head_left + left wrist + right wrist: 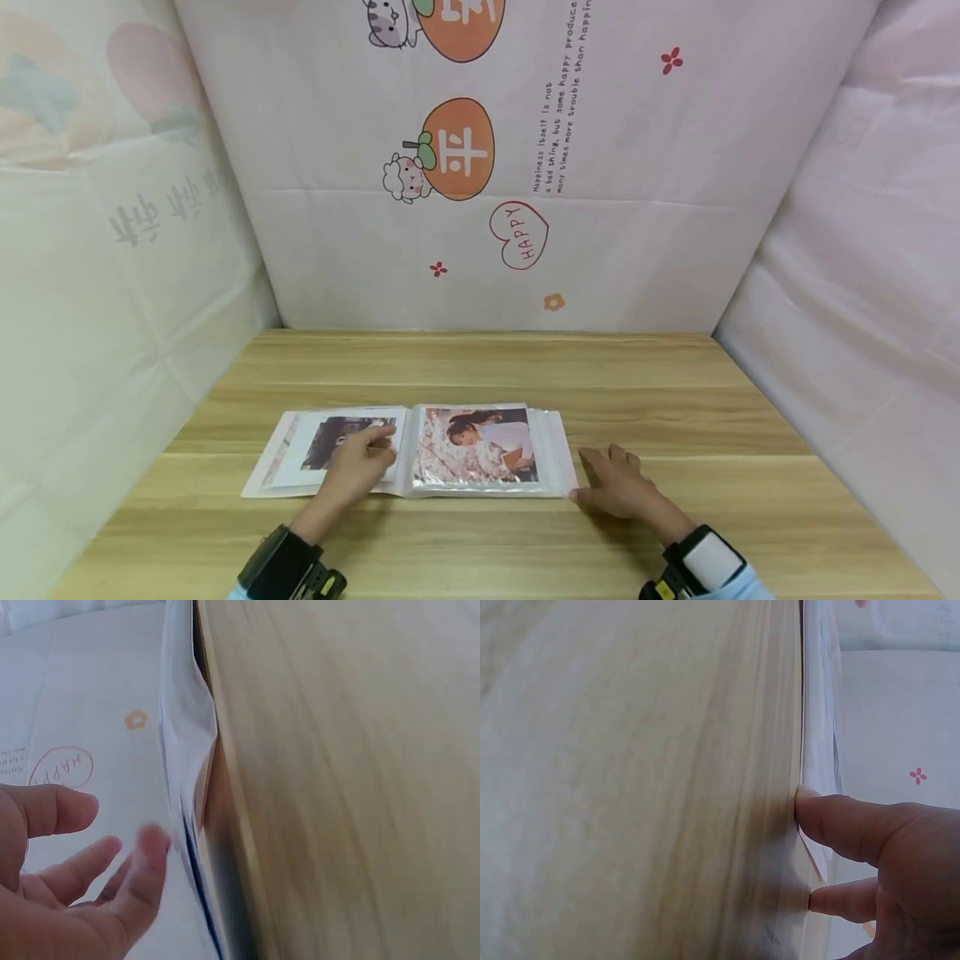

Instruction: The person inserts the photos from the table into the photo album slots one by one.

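A photo album (557, 467) lies spread flat on the wooden table, clear sleeves on both sides. Its right page bears a photo (476, 450) of a person among pink blossoms. On the left page is a darker photo (322, 446), partly covered by my left hand (356, 462). That hand hovers over the page with fingers loosely bent, and the left wrist view shows a gap between thumb and fingers. My right hand (618, 485) rests at the album's right side, its thumb (836, 825) touching the edge near the lower corner and its fingers spread on the table.
The wooden table (495, 542) extends around the album on all sides. Behind it rises a white printed sheet (622, 250). White sheets also hang at the left (150, 333) and right (847, 333), bordering the table.
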Available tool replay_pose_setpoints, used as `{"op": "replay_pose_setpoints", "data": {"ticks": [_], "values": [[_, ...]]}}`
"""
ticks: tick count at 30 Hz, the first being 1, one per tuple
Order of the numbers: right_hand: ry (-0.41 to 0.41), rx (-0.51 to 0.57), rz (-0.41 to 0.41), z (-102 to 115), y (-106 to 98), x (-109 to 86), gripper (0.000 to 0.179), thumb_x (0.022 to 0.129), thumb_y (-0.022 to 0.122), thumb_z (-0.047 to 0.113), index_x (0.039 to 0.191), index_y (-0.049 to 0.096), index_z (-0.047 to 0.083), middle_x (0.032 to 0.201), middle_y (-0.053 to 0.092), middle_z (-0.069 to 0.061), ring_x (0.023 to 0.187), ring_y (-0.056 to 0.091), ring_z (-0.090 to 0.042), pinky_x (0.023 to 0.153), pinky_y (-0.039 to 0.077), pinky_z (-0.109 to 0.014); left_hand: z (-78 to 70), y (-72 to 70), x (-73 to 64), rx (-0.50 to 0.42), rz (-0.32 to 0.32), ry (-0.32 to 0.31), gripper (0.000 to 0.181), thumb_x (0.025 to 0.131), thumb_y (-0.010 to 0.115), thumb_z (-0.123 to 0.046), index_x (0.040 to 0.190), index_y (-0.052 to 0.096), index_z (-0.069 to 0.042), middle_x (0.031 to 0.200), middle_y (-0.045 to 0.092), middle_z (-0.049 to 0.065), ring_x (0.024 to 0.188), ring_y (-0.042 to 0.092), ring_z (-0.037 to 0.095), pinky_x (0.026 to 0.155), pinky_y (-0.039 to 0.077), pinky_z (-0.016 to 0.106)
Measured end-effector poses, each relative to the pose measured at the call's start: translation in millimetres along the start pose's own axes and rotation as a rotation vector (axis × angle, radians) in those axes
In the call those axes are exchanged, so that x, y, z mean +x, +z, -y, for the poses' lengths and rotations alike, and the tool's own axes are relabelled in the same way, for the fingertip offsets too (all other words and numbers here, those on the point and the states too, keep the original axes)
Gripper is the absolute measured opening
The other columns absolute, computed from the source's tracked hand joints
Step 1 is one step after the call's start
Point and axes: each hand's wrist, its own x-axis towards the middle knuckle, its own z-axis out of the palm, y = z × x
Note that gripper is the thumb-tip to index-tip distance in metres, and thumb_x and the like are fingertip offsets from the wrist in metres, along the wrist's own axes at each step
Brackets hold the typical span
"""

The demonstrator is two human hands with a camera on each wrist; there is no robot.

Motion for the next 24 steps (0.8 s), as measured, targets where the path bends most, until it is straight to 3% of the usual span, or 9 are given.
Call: {"op": "replay_pose_setpoints", "data": {"ticks": [5, 13, 20, 24], "values": [[0.001, 0.001, 0.000, -1, 0, -0.1, 0.072, 0.080, 0.070, 0.040, 0.135, 0.045, 0.002, 0.134, 0.021, -0.044, 0.121, 0.017, -0.061, 0.080, 0.026, -0.077, 6.8, -25.6, 1.5, 0.097, -0.032, -0.012, 0.043, 0.083, 0.058, -0.005, 0.124, 0.054, 0.003, 0.119, 0.055, 0.027, 0.103, 0.057, 0.038, 0.082, 0.049, 0.045], [0.002, 0.005, 0.001, -3, 1, 0.7, 0.071, 0.080, 0.070, 0.039, 0.135, 0.045, 0.002, 0.134, 0.021, -0.044, 0.121, 0.017, -0.060, 0.080, 0.026, -0.077, 27.1, -67.9, 6.3, 0.256, -0.050, -0.064, 0.047, 0.082, 0.062, -0.011, 0.122, 0.052, 0.010, 0.118, 0.050, 0.035, 0.107, 0.048, 0.048, 0.087, 0.041, 0.056], [-0.003, 0.010, 0.000, -1, 1, 1.3, 0.072, 0.080, 0.070, 0.040, 0.135, 0.045, 0.001, 0.135, 0.020, -0.043, 0.121, 0.017, -0.060, 0.081, 0.027, -0.076, 47.8, -97.3, 4.6, 0.304, -0.061, -0.180, 0.052, 0.082, 0.060, -0.015, 0.123, 0.047, 0.015, 0.123, 0.043, 0.039, 0.110, 0.042, 0.052, 0.088, 0.038, 0.055], [0.007, 0.012, 0.008, -2, 2, 1.9, 0.072, 0.080, 0.070, 0.039, 0.135, 0.044, 0.001, 0.135, 0.020, -0.043, 0.121, 0.017, -0.060, 0.080, 0.026, -0.077, 53.3, -107.6, 3.4, 0.332, -0.062, -0.264, 0.058, 0.081, 0.060, -0.019, 0.124, 0.043, 0.015, 0.125, 0.040, 0.038, 0.112, 0.032, 0.056, 0.092, 0.027, 0.059]]}}
